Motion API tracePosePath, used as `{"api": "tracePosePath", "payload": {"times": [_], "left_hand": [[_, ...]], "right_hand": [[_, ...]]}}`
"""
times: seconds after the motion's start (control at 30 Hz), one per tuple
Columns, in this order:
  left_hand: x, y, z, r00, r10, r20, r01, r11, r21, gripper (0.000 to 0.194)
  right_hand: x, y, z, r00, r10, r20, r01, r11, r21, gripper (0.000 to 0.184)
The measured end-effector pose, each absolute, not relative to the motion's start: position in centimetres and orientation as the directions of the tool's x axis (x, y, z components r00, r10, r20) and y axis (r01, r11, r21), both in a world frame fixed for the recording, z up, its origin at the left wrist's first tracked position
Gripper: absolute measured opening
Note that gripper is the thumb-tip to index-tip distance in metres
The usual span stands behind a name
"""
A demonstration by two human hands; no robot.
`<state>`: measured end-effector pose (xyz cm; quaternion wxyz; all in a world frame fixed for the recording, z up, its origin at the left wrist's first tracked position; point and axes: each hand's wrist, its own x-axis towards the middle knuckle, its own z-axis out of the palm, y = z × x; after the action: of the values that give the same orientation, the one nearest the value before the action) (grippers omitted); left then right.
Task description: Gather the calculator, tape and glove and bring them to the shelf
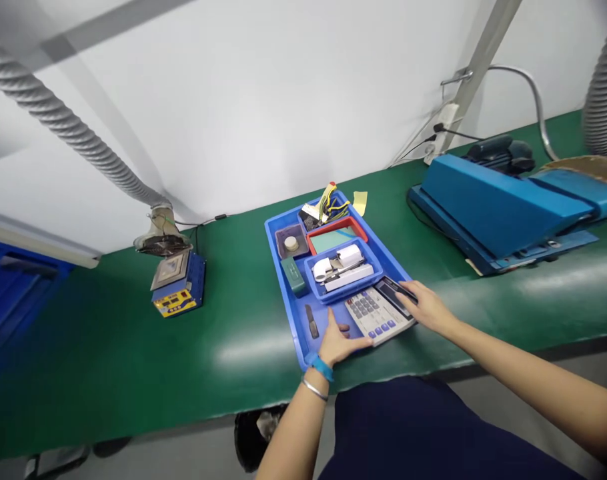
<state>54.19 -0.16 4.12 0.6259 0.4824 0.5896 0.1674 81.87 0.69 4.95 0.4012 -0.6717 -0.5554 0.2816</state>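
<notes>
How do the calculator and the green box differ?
The calculator is pale with keys; the green box shows none. The calculator is wider than the green box. The left hand and right hand touch the calculator, not the green box. Both sit beside the small blue tray.

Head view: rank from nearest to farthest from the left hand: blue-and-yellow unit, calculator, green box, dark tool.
From the left hand:
1. Calculator, right, at its thumb.
2. Dark tool, just left, in the tray.
3. Green box, farther up the tray's left side.
4. Blue-and-yellow unit, outside the tray, far left.
</notes>
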Motion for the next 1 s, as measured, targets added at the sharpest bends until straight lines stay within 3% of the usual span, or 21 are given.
{"api": "tracePosePath", "payload": {"times": [0.17, 0.37, 0.53, 0.63, 0.73, 0.83, 0.9, 1.0], "left_hand": [[53.9, -1.2, 4.3, 0.231, 0.881, -0.412, 0.366, 0.313, 0.876, 0.138], [53.8, -2.0, 2.4, -0.085, 0.955, -0.283, 0.298, 0.295, 0.908, 0.103], [54.8, -2.4, 1.9, -0.312, 0.923, -0.226, 0.341, 0.331, 0.88, 0.094], [55.0, -2.1, 2.6, -0.346, 0.91, -0.228, 0.365, 0.354, 0.861, 0.089], [55.1, -1.4, 3.2, -0.397, 0.89, -0.223, 0.353, 0.372, 0.858, 0.076], [56.1, -0.6, 4.5, -0.468, 0.853, -0.233, 0.241, 0.377, 0.895, 0.064], [57.3, -0.3, 6.5, -0.417, 0.877, -0.239, 0.142, 0.322, 0.936, 0.063], [58.5, -0.4, 10.3, -0.218, 0.975, -0.049, 0.082, 0.068, 0.994, 0.076]], "right_hand": [[85.9, 10.5, 6.1, 0.201, 0.976, 0.08, 0.632, -0.067, -0.772, 0.041], [89.2, 30.4, 4.2, 0.205, 0.979, -0.002, 0.739, -0.156, -0.656, 0.031], [88.1, 38.1, 1.8, 0.043, 0.999, 0.028, 0.826, -0.02, -0.563, 0.035], [88.1, 37.0, 2.2, -0.074, 0.987, 0.141, 0.853, 0.136, -0.504, 0.046], [89.2, 32.2, 4.2, -0.162, 0.935, 0.315, 0.865, 0.289, -0.411, 0.045], [89.9, 24.6, 7.1, -0.333, 0.717, 0.612, 0.828, 0.533, -0.174, 0.035], [89.3, 18.7, 9.1, -0.465, 0.521, 0.716, 0.712, 0.7, -0.048, 0.034], [86.9, 10.5, 11.3, -0.62, 0.328, 0.712, 0.389, 0.917, -0.084, 0.028]]}}
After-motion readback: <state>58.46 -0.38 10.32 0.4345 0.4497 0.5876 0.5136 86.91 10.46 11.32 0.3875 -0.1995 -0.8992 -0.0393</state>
